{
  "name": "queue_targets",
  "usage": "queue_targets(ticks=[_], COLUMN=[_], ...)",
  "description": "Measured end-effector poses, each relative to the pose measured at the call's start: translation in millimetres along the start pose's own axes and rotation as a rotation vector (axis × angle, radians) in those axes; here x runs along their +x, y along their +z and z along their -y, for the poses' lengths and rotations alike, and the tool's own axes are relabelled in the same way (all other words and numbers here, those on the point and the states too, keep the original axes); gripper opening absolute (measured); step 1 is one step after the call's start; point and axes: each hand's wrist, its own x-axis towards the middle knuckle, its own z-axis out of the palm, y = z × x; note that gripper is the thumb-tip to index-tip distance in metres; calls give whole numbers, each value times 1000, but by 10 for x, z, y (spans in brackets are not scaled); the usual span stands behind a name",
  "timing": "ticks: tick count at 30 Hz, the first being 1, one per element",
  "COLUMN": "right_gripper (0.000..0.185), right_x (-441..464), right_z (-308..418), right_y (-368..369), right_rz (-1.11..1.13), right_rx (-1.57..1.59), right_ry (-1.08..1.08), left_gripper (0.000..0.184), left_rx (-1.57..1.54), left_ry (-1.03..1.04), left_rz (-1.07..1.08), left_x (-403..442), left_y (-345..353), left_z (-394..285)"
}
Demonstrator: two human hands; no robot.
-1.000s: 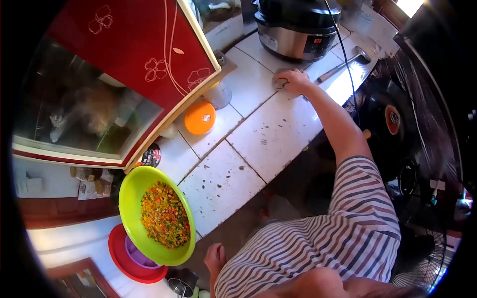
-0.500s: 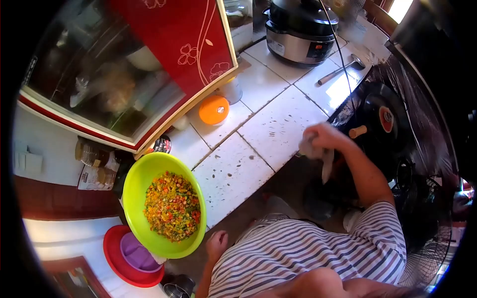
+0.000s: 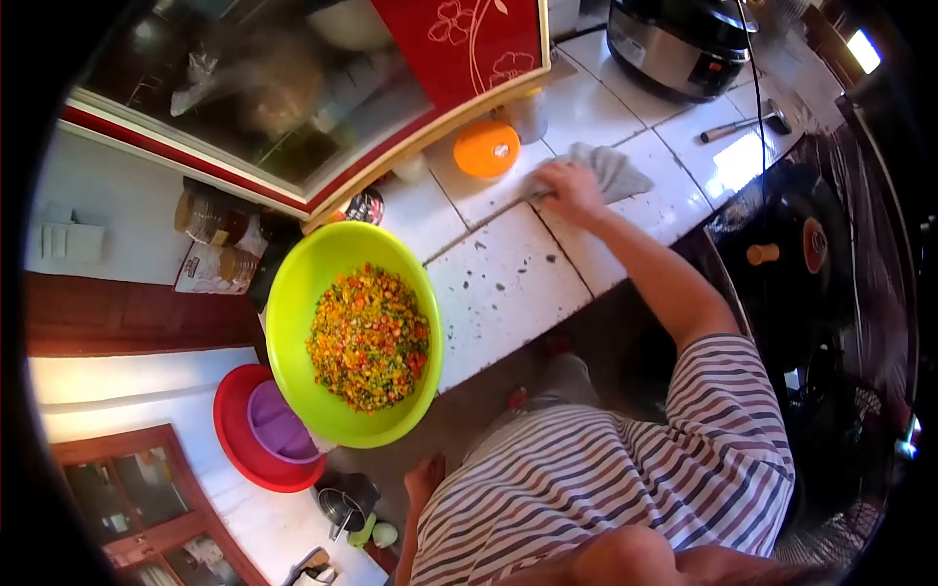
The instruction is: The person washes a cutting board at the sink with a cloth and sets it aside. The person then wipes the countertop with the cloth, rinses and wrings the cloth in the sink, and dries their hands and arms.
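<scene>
My right hand (image 3: 570, 192) presses a grey cloth (image 3: 614, 174) onto the white tiled counter (image 3: 489, 337), its fingers closed over the cloth's left end. An orange-lidded container (image 3: 486, 148) stands just beyond that hand. Dark bits lie scattered on the tiles nearer to me. My left hand (image 3: 424, 481) hangs low beside my body, its fingers loosely curled with nothing visible in them. Close to it is a large lime-green basin (image 3: 427, 322) holding a heap of chopped mixed vegetables (image 3: 369, 337).
A red and glass-fronted cabinet (image 3: 508, 44) overhangs the counter's back. Farther along are an electric cooker (image 3: 674, 54) and a ladle (image 3: 733, 127). To the right sits a dark stove area with a wooden-handled pan (image 3: 763, 254). Red (image 3: 234, 435) and purple basins (image 3: 278, 425) stand at lower left.
My right hand has moved left and away from me, from above the counter's front edge onto the tiles with the cloth. The bits under the cloth are covered or gone. The view has shifted.
</scene>
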Motion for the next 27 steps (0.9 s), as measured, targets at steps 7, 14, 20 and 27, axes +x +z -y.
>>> queue_targets(ticks=[7,14,20,27], right_gripper=[24,44,42,37], right_x=[-1053,-1374,-1208,-1054], right_z=[1641,455,-1378,-1354], right_y=[197,-601,-1179,-1191], right_rz=[16,130,-305,-199], right_rx=[61,-247,-416,-420], right_ry=[-291,177,577,784], left_gripper=[11,18,21,21], left_rx=[-136,-68,-142,-351], left_ry=[123,179,-2,-133], left_rz=[77,234,394,448], left_x=[304,612,775,865], left_y=[59,184,95,126], left_z=[31,208,139,505])
